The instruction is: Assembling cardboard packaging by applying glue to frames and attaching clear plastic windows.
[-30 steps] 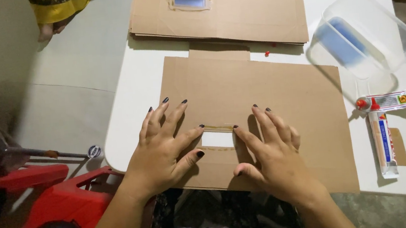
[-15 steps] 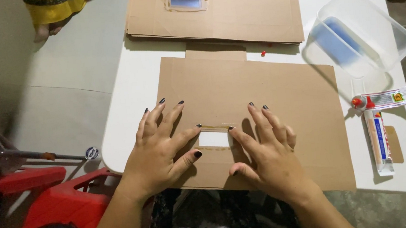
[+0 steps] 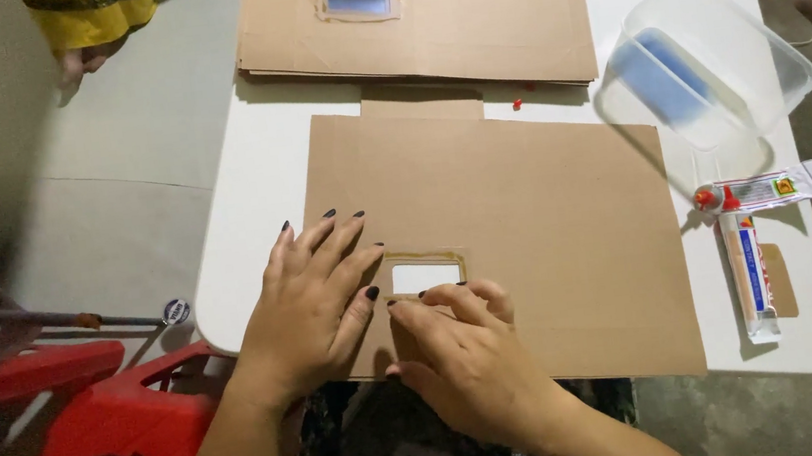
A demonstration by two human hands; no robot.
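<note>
Cardboard sheet [image 3: 527, 235], brown, flat, lying across the near half of the white desk [image 3: 257, 244], with a small rectangular window cutout [image 3: 425, 276] near its front edge, ringed by a glossy amber band that looks like glue. Left hand [image 3: 313, 303]: spread flat, palm down on the sheet just left of the cutout, fingers apart, gripping nothing. Right hand [image 3: 470, 357]: fingers curled together, tips pressing the sheet along the lower edge of the cutout, clamped on nothing. Step in hand, as judged: bedding the glued border of the window down. To do it well, the left hand keeps the sheet from sliding while the right presses in short runs along the band, fingertips kept on the card and out of the wet line. Further items: stack of similar cardboard sheets [image 3: 424, 15] at the far edge of the desk, the top one with a blue-filled window [image 3: 359, 3]; clear plastic box [image 3: 701, 66] with something blue inside, far right; glue tube [image 3: 747, 268] with red cap, lying near the right edge, beside its flat packet [image 3: 774, 187]; small red speck [image 3: 517, 104] between the sheets; red stools [image 3: 95, 422] on the floor to the left.
</note>
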